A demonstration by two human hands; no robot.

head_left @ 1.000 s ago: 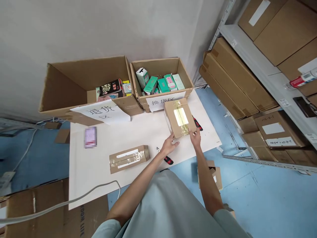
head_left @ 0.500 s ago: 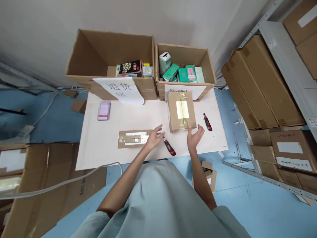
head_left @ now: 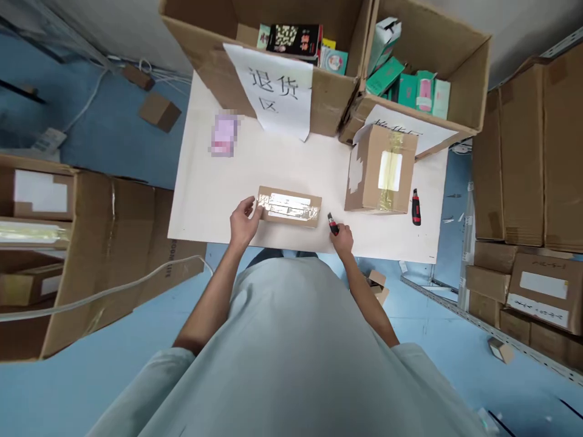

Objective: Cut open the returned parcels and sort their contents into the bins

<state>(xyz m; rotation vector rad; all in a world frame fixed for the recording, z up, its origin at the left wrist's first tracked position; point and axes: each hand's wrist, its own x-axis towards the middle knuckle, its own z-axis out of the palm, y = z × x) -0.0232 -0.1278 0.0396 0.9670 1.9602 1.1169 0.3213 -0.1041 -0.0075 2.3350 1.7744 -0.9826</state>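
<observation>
My left hand (head_left: 245,221) is at the left end of a small flat cardboard box (head_left: 288,222), fingers curved and apart. Its thumb seems to touch the box's end. The box lies on the table with a white label and shiny tape across its top. My right hand (head_left: 342,240) is closed around the handle of a black and red utility knife (head_left: 333,226), just right of that box. The knife's tip points away from me; most of its handle is hidden in my hand. A larger taped carton (head_left: 363,194) stands farther right, and a second utility knife (head_left: 416,207) lies beside it.
Two open cartons stand at the back: the left carton (head_left: 330,100) holds books, the right carton (head_left: 469,125) green boxes. A blurred purple item (head_left: 224,133) lies at the table's (head_left: 204,194) left. Shelving with boxes (head_left: 542,285) borders the right; a large carton (head_left: 118,243) stands left.
My left hand has moved left to the small box's far end. My right hand has left the larger carton and taken hold of the nearer knife. The view has shifted.
</observation>
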